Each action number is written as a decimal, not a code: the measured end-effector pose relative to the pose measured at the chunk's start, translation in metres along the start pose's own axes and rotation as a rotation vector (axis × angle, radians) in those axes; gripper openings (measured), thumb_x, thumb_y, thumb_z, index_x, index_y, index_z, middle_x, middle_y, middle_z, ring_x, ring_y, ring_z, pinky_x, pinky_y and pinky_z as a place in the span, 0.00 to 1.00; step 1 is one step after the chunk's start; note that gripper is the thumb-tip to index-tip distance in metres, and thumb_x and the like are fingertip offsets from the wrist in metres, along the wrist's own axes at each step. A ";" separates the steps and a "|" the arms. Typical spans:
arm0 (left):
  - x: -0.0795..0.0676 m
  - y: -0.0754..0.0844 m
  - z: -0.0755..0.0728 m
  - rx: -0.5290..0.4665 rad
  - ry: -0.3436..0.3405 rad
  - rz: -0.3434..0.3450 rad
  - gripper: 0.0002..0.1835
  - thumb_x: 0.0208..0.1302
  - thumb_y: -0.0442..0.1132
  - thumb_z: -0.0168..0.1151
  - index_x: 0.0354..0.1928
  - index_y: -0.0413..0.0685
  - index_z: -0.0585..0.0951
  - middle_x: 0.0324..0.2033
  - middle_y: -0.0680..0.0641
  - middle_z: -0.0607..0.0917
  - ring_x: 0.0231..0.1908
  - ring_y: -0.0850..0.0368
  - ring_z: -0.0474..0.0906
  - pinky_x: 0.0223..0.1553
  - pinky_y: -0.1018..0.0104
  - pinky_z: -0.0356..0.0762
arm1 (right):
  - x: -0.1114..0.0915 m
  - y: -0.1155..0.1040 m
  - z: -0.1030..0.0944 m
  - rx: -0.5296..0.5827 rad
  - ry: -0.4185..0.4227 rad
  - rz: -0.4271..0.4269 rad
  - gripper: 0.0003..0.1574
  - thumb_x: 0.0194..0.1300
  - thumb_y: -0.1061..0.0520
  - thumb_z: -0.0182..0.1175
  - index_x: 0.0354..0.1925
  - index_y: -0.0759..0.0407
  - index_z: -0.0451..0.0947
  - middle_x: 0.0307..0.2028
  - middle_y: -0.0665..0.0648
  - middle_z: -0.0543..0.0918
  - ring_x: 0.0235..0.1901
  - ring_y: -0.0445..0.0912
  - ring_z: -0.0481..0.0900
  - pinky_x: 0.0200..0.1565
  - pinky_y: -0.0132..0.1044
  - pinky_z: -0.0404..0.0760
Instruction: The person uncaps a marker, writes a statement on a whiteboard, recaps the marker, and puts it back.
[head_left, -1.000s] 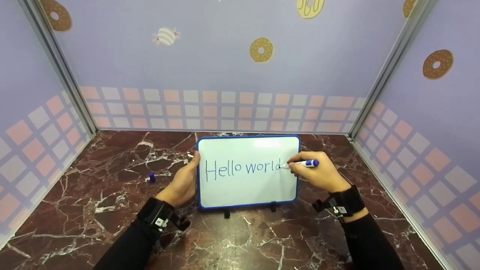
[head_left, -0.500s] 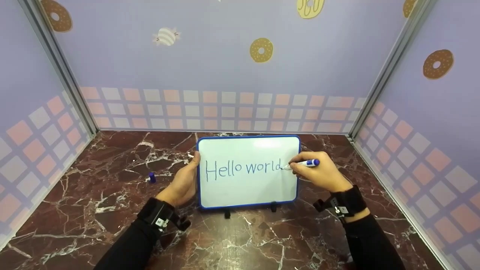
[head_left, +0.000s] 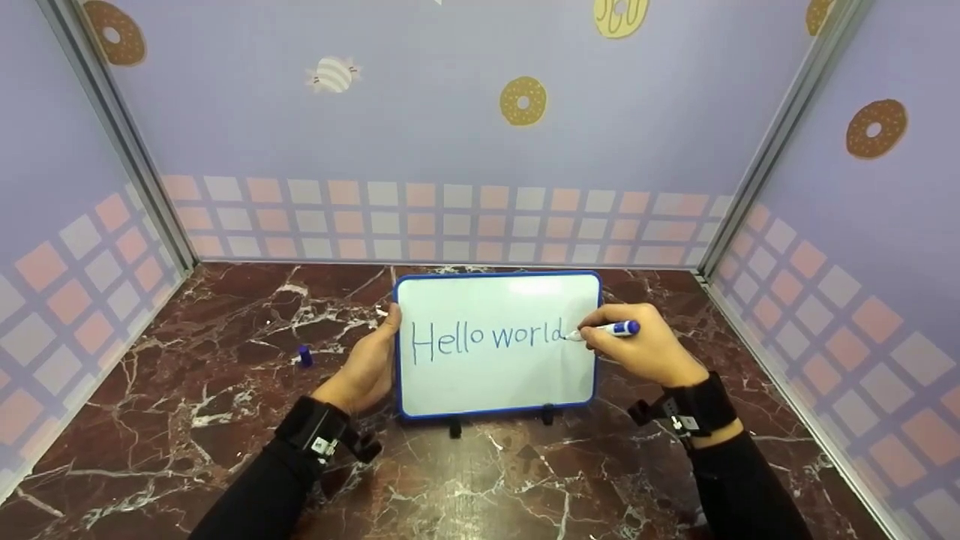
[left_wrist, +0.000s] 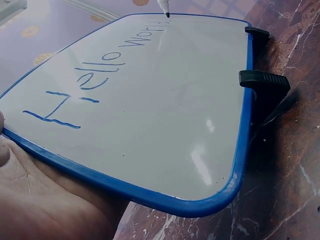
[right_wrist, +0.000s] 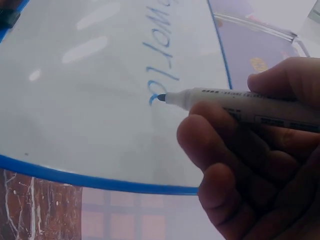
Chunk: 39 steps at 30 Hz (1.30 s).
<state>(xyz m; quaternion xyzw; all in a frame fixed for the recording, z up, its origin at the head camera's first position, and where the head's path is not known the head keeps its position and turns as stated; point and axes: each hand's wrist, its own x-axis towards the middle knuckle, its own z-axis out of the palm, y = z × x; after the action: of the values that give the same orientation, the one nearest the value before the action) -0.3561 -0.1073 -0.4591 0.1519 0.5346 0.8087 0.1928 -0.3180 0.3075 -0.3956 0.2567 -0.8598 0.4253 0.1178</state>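
A small whiteboard (head_left: 480,386) with a blue frame stands tilted back on the table, with "Hello world" written across it in blue. My left hand (head_left: 365,369) grips its left edge, the thumb at the front of the frame and the other fingers hidden behind. Between thumb and fingers, my right hand (head_left: 639,346) pinches a white whiteboard marker (right_wrist: 215,100) with a blue end. In the right wrist view, the marker's dark tip (right_wrist: 161,97) meets the tail of the "d". To the left of the board sits the blue marker cap (head_left: 304,355), apart from both hands.
Two black feet, the left one (head_left: 455,429) and the right one (head_left: 547,414), support the board's lower edge. Dark red marbled tabletop (head_left: 465,495) extends around it. Patterned lilac panels enclose the back and both sides, with the back panel (head_left: 435,142) behind the board.
The marker tip has shifted slightly right, adding a short tail to the "d", then stays about there. My left hand and the whiteboard have kept their place.
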 end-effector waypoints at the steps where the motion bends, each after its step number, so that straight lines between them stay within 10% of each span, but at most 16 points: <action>1: 0.000 0.000 0.000 -0.001 -0.001 0.001 0.42 0.86 0.71 0.38 0.85 0.49 0.65 0.65 0.44 0.87 0.63 0.45 0.84 0.63 0.47 0.81 | 0.000 0.000 0.000 -0.004 0.003 -0.009 0.04 0.78 0.59 0.73 0.45 0.57 0.94 0.35 0.54 0.93 0.33 0.50 0.91 0.38 0.35 0.91; 16: 0.000 0.000 -0.001 0.010 -0.020 0.014 0.42 0.87 0.71 0.37 0.85 0.49 0.65 0.66 0.43 0.86 0.65 0.45 0.83 0.65 0.46 0.80 | 0.000 0.006 -0.008 0.029 0.122 -0.073 0.05 0.75 0.67 0.71 0.45 0.61 0.93 0.38 0.56 0.93 0.32 0.48 0.93 0.34 0.46 0.93; 25: 0.000 -0.001 -0.002 0.018 0.009 0.005 0.43 0.86 0.71 0.38 0.85 0.48 0.66 0.66 0.43 0.86 0.64 0.45 0.83 0.65 0.47 0.80 | 0.001 0.010 -0.010 -0.033 0.182 -0.103 0.06 0.76 0.66 0.71 0.46 0.60 0.93 0.33 0.53 0.92 0.27 0.45 0.88 0.29 0.31 0.86; 39: 0.000 0.000 -0.001 0.005 -0.017 -0.001 0.42 0.87 0.71 0.36 0.86 0.50 0.63 0.66 0.44 0.85 0.64 0.45 0.82 0.63 0.48 0.80 | 0.001 0.013 -0.007 -0.014 0.166 -0.077 0.06 0.77 0.64 0.71 0.49 0.61 0.93 0.40 0.55 0.94 0.31 0.45 0.92 0.34 0.37 0.91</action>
<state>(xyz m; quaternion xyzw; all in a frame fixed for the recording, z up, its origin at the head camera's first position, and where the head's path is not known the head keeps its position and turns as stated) -0.3563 -0.1078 -0.4595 0.1590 0.5350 0.8060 0.1972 -0.3265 0.3197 -0.3997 0.2527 -0.8395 0.4343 0.2067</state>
